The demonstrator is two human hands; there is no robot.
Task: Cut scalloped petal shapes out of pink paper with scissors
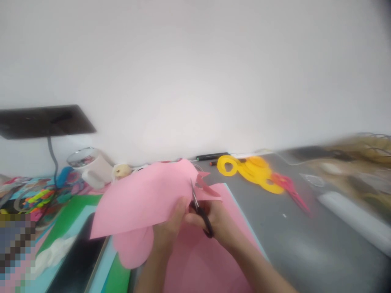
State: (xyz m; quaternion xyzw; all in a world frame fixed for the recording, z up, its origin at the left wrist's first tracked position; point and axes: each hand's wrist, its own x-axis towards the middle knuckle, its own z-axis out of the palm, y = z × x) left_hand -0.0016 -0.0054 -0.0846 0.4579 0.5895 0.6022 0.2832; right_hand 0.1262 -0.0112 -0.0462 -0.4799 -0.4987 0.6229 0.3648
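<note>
My left hand [171,221] grips the lower edge of a large pink paper sheet [143,195], held up off the desk. In my right hand [214,215] is a pair of black-handled scissors [202,217], their blades pointing up at the sheet's right side. A jagged, partly cut strip of the same paper curls beside the blades, above my right hand. Below my left hand lies a rounded pink paper piece [132,248]. Under both hands rests a stack of pink paper [204,260] with a light blue sheet showing at its right edge.
Yellow paper shapes [255,171] and pink scissors [291,191] lie on the grey desk [293,244] at right. Dark markers [214,156] sit by the wall. A white mug [94,167], green paper [69,215] and a black flat object [76,260] are at left.
</note>
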